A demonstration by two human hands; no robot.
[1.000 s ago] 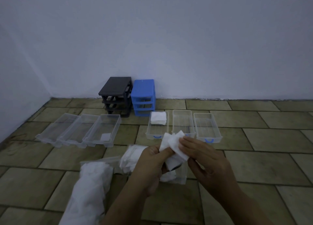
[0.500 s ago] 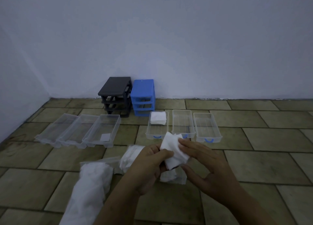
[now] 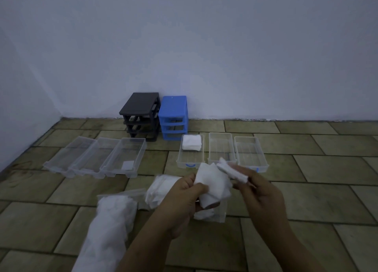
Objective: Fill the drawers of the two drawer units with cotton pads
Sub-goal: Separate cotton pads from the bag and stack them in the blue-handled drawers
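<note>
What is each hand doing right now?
Left hand: grips a stack of pads.
Right hand: pinches a few pads apart from it.

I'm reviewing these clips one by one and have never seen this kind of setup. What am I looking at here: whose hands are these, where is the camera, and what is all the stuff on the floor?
There is no machine: a person works with bare hands, filmed by one camera worn on the head, looking forward and down.

The left hand grips a bunch of cotton pads. The right hand pinches a thin stack of pads just beside that bunch.

On the tiled floor, against the wall, stand a black drawer unit and a blue drawer unit, both with their drawers out. Three clear drawers lie side by side on the left, three more on the right. The leftmost drawer of the right group already holds a pile of pads. Plastic bags of pads lie near the person.
</note>
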